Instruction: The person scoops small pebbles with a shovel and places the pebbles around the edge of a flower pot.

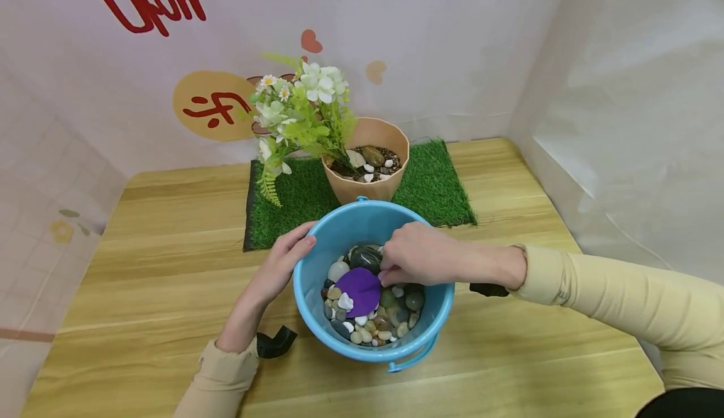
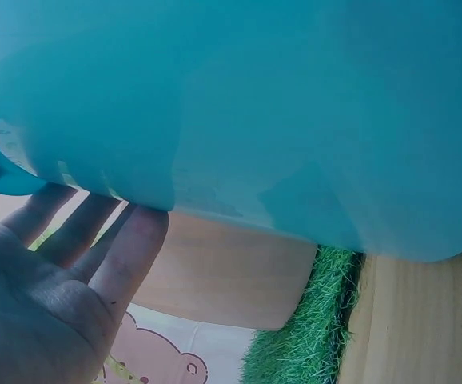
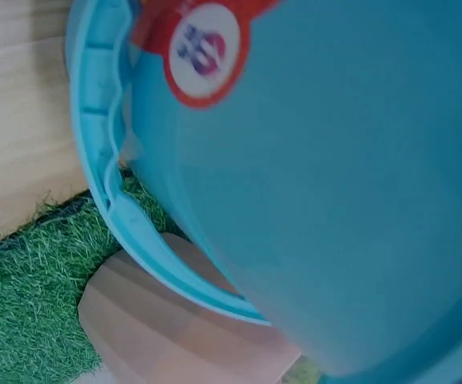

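Observation:
A light blue bucket (image 1: 305,308) stands on the wooden table with pebbles (image 1: 376,330) of mixed colours and sizes at its bottom. My left hand (image 1: 283,261) rests against the bucket's outer side near the rim. In the left wrist view its fingers (image 2: 131,252) lie fairly straight along the blue wall. Reaching inside, my right hand (image 1: 421,254) has curled fingers and pinches a purple shovel-like piece (image 1: 359,289) at its edge. A white stone (image 1: 345,302) lies at the purple piece's left edge. The right wrist view shows only the bucket's outside, with the hand hidden.
Directly behind the bucket is a peach flowerpot (image 1: 367,188) holding soil, stones and white artificial flowers (image 1: 322,85). The pot stands on a green turf mat (image 1: 441,179). A blue bucket handle (image 1: 415,358) hangs at the bucket's front. White printed cloth (image 1: 452,41) encloses the table's back and sides.

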A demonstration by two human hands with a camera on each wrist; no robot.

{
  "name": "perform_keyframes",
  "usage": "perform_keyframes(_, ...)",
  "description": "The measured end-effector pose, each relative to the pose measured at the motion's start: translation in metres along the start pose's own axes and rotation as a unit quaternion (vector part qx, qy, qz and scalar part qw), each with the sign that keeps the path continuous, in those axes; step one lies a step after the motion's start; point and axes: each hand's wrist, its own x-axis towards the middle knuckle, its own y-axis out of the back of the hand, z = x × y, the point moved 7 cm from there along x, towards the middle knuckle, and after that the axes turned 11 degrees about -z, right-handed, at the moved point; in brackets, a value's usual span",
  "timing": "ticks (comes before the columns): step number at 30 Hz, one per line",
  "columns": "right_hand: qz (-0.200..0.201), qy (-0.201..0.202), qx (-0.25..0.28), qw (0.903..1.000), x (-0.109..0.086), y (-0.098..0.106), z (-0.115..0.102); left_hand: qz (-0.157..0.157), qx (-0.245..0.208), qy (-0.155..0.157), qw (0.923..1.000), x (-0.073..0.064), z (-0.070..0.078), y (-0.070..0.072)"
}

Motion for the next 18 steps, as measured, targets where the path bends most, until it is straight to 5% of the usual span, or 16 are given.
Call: perform_keyframes(18, -0.038, 0.046, 0.073, 0.9956, -0.01, 0.027, 0.003, 0.004, 0.0, -0.002, 1.0, -0.001, 0.001, 0.0)
